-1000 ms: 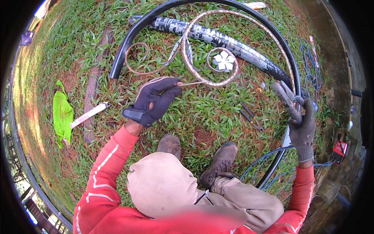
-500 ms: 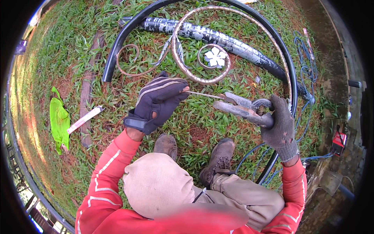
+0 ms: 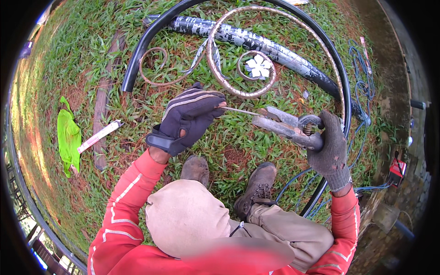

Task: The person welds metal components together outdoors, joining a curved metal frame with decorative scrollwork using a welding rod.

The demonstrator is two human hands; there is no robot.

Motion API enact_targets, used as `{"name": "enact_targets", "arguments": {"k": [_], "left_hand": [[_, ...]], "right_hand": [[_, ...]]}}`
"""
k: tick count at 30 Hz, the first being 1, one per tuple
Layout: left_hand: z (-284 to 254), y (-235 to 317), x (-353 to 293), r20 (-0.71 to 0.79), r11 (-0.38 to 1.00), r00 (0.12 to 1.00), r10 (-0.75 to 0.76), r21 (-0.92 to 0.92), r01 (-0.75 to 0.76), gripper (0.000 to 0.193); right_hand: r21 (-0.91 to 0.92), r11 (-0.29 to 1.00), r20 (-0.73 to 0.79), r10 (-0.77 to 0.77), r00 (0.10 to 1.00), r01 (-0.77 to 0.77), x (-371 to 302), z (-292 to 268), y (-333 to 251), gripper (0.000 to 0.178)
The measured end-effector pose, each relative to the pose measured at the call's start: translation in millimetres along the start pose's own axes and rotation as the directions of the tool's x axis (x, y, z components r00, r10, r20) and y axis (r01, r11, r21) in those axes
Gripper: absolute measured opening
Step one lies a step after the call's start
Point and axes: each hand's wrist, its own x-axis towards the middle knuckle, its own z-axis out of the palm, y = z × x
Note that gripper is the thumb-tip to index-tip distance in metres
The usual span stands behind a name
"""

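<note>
My left hand (image 3: 189, 123), in a dark padded glove with bare fingertips, pinches the end of a thin welding rod (image 3: 240, 111). The rod's other end meets the jaws of a worn grey electrode holder (image 3: 282, 130); whether the jaws grip it I cannot tell. My right hand (image 3: 331, 153), in a worn grey knit glove, is closed round the holder's spring end. Beyond both hands lies a scrolled metal piece (image 3: 238, 94) with spiral ends and a white metal flower (image 3: 259, 67). A black curved tube (image 3: 339, 68) arcs around it on the grass.
Under the scroll runs a black-and-silver pipe (image 3: 279, 51). Blue cable (image 3: 363, 87) coils at right, near a red box (image 3: 397, 172). At left lie a wooden plank (image 3: 103, 110), a white packet (image 3: 100, 136) and a lime-green cloth (image 3: 68, 137). My boots (image 3: 256, 188) stand on grass.
The ground items appear shifted slightly in the picture. Both hands keep nearly the same pose, with the rod still stretching from my left fingers to the holder.
</note>
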Motion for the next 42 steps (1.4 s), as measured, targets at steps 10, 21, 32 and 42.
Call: {"name": "enact_targets", "arguments": {"k": [10,21,32,42], "left_hand": [[-1,7,-5,0.076,0.943,0.983,-0.170,-0.278,0.184,0.025],[14,15,-2,0.447,0.374,0.763,-0.468,-0.682,0.629,0.019],[-8,18,6,0.177,0.802,0.926,-0.333,-0.464,0.377,0.013],[-8,22,6,0.279,0.755,0.879,-0.387,-0.451,0.476,0.012]], "right_hand": [[0.011,0.996,-0.042,-0.082,0.996,0.083,2,8,3,0.074],[0.034,0.998,0.020,-0.055,0.998,0.054,5,21,-10,0.083],[0.046,0.999,0.048,-0.011,0.999,0.008,7,17,-9,0.064],[0.012,1.000,0.028,-0.027,0.999,0.027,9,20,-9,0.078]]}}
